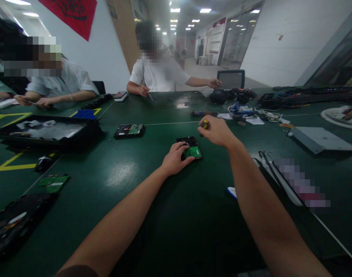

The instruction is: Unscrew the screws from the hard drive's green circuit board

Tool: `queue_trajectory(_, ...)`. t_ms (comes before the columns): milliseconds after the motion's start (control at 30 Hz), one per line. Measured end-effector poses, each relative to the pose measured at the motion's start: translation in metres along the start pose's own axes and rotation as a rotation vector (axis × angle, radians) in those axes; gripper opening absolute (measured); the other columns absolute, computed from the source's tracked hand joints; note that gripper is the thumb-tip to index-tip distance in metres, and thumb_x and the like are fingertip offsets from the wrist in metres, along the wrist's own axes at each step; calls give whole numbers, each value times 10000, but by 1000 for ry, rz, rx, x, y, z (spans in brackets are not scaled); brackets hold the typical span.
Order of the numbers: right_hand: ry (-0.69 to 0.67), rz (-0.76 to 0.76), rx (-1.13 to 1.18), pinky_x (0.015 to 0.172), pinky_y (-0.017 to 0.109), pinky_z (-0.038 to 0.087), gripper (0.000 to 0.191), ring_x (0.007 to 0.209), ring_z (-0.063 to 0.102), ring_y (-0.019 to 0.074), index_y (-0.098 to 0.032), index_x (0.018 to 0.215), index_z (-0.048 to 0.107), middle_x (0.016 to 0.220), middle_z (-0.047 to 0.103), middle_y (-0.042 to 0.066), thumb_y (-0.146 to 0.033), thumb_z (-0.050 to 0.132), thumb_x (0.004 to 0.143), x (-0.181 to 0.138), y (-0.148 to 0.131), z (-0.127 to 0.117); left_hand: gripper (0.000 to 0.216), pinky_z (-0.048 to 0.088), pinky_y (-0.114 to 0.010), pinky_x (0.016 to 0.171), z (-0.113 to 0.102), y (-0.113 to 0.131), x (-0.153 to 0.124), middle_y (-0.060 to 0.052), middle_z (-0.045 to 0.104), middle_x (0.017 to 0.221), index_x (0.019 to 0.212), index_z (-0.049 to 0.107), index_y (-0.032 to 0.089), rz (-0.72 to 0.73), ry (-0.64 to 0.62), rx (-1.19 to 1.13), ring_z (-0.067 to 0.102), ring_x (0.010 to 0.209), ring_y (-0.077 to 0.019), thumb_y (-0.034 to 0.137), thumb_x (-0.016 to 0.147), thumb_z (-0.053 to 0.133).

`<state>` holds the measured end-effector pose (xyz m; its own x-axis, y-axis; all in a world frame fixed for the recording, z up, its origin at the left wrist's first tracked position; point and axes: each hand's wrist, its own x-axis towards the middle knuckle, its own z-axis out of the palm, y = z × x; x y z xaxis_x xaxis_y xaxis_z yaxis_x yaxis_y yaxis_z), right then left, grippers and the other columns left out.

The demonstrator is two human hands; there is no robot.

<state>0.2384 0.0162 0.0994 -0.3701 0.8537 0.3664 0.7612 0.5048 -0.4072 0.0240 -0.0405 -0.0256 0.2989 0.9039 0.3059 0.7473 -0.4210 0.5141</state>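
Observation:
A black hard drive (pixel 194 152) with a green circuit board lies on the green table in front of me. My left hand (pixel 176 158) grips its left side, with the fingers over the top and the thumb along the near edge. Just to the right and above the drive, my right hand (pixel 215 132) is closed round a screwdriver (pixel 205 124) with a yellow and black handle. The screwdriver's tip cannot be made out. Another hard drive (pixel 129 130), also with its circuit board up, sits farther left.
At left stand a black tray (pixel 46 132), a loose green circuit board (pixel 53 183) and a dark opened device (pixel 17 219). Cables in a bowl (pixel 240 110) and a flat metal box (pixel 323 139) lie at right. Two people sit across the table; one holds a thin tool (pixel 151 96).

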Motion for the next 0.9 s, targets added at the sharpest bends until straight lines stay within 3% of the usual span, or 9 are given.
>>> queue_trajectory(900,-69,-135,102,801,368,506,172,870,688,239,-209,977,743,961,765,68,-221,661,825,-3,-2,-5,599,395,-497,1225,2,-2,0,-107,505,1532,1386,596,229,19,12,18,405,1473,-301,603,919,629)
